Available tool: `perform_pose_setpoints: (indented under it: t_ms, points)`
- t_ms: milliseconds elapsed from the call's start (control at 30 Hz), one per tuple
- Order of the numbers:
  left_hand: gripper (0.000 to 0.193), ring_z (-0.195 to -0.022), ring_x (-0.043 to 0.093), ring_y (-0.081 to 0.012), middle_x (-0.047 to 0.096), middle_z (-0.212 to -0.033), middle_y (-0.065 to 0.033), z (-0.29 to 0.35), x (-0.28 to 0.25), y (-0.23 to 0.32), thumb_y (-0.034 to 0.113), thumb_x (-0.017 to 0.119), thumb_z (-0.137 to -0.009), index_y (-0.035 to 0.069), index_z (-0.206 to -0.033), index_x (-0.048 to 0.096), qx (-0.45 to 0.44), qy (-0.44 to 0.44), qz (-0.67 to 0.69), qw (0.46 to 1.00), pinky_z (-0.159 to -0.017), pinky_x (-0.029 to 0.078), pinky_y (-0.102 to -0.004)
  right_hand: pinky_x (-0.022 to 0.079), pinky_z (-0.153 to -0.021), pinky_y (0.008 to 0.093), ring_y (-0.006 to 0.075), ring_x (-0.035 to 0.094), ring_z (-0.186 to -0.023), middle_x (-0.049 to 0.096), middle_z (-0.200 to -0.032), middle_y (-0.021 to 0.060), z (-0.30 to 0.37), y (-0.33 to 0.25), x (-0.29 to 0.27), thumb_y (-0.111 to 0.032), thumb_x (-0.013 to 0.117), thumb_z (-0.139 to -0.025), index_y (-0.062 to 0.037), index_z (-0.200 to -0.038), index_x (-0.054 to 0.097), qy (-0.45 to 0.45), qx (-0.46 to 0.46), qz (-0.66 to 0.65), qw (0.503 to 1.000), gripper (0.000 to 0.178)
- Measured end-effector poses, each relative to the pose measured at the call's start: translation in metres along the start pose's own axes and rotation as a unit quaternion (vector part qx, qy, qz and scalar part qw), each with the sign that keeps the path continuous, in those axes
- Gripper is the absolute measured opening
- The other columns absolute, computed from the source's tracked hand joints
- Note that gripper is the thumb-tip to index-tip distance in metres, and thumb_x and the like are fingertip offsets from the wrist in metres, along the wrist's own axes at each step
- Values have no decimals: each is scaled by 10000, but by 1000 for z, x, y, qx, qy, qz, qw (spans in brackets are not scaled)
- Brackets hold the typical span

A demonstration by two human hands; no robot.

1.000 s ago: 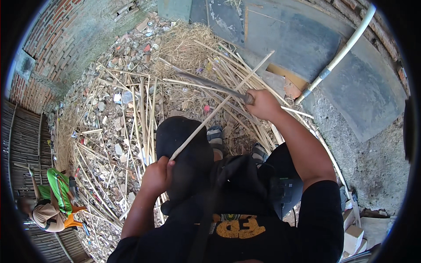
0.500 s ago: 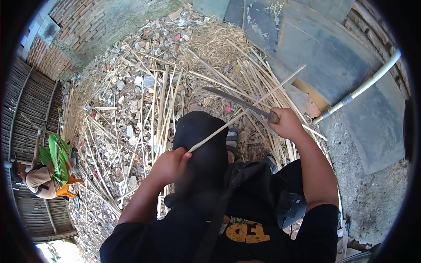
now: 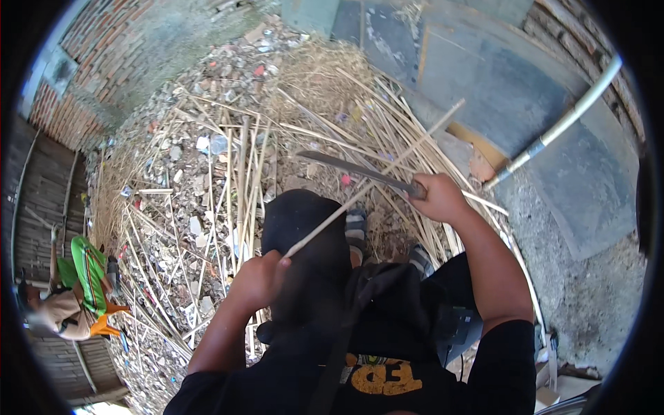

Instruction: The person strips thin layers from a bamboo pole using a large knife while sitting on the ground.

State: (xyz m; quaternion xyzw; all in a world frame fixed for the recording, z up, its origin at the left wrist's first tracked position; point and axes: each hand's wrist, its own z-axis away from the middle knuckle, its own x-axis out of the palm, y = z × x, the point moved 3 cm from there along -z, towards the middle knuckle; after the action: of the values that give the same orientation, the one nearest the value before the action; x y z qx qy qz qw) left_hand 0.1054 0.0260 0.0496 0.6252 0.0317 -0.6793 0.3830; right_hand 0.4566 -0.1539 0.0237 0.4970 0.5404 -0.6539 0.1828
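Observation:
My left hand (image 3: 260,280) is closed around the near end of a long, pale bamboo stick (image 3: 319,229). From there the stick slants away to the upper right, across my black-clad knee. In my right hand (image 3: 440,198) is the handle of a machete (image 3: 356,168), its dark blade pointing left. The blade crosses the stick about midway; whether the edge touches it, I cannot tell. Below and beyond lie several loose bamboo sticks (image 3: 242,187), with more in a heap (image 3: 408,135) beside my right hand.
Rubble and litter (image 3: 187,173) cover the ground, with dry straw (image 3: 318,76) farther off. Grey sheets (image 3: 498,90) and a pale pole (image 3: 574,114) stand at the right. Another person (image 3: 76,304) sits on an orange stool (image 3: 107,324) at the left, by a bamboo wall (image 3: 41,187).
The whole view has shifted slightly, so the background sits farther left. Both hands appear a little lower and farther left, still holding the stick and machete, which keep nearly the same crossing.

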Motion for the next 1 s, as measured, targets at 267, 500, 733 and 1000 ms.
perform_pose_setpoints:
  t_ms: [267, 500, 733, 1000]
  points:
    - [298, -657, 593, -507, 578, -632, -261, 8, 9, -3, 247, 502, -1030, 28, -827, 501, 20, 40, -2, 999, -569, 436, -564, 494, -641, 469, 383, 636, -684, 619, -670, 149, -4, -12, 7, -255, 742, -786, -77, -825, 622, -13, -28, 21, 999, 218]
    - [285, -629, 603, -497, 586, -618, -251, 6, 10, 5, 247, 502, -1033, 40, -836, 503, 24, 65, -32, 997, -551, 443, -564, 501, -651, 465, 360, 657, -707, 635, -697, 133, -9, 3, 6, -211, 720, -761, -108, -848, 635, 1, 19, -27, 999, 160]
    - [283, -632, 611, -495, 603, -635, -252, 5, 13, 3, 255, 490, -1041, 43, -854, 503, 36, 63, -24, 997, -555, 458, -566, 517, -683, 489, 379, 666, -781, 667, -758, 126, -11, -16, 12, -201, 710, -740, -121, -907, 655, -52, 37, -29, 998, 193]
    - [258, -625, 611, -498, 601, -634, -256, 8, 20, 0, 258, 522, -1027, 51, -875, 502, 32, 76, -37, 996, -546, 459, -577, 540, -745, 494, 356, 686, -843, 692, -835, 132, -9, -12, 11, -214, 698, -766, -140, -992, 668, -61, 33, 37, 997, 240]
